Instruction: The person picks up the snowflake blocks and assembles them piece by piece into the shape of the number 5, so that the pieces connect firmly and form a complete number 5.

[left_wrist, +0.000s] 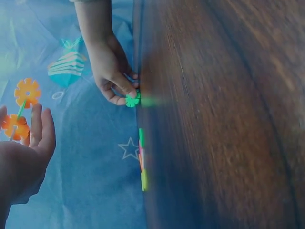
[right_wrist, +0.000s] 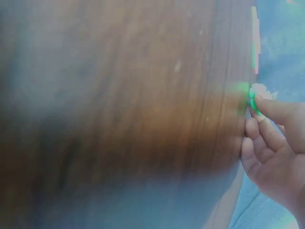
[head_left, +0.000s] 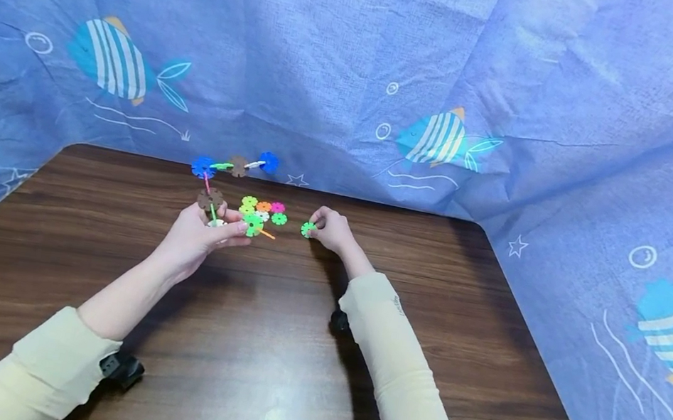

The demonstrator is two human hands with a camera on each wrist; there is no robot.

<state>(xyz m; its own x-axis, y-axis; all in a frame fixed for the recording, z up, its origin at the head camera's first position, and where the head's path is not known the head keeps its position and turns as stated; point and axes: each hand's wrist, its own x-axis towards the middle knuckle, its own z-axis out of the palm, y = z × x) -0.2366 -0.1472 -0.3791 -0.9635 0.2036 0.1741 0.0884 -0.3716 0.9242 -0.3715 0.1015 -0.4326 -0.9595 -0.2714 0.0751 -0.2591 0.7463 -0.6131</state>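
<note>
- right hand (head_left: 334, 230) has a fingertip grip on a green disc (head_left: 308, 229), thumb and fingers pinching it right at the table (head_left: 291, 347) surface. Left wrist view shows the same pinch, disc (left_wrist: 132, 100) edge touching the wood
- left hand (head_left: 204, 234) is curled round the lower end of a built chain (head_left: 226, 176): brown and blue discs joined by thin sticks, rising up and back toward the cloth. Looks like the grip is on a stick and a brown disc, can't tell exactly which part
- loose pile (head_left: 261, 214) of discs (yellow, orange, pink, green, white) sits between the hands, just beside the left fingertips
- blue fish-print cloth (head_left: 522, 85) hangs round the table on three sides
- what could go wrong imo: the pinch is tiny and only at the disc's rim, so it could pop out and skitter off
- the chain is lanky and held at one end only, so a bump or a hard push could pull a stick out of its slot
- the left hand is close enough to scatter the pile
</note>
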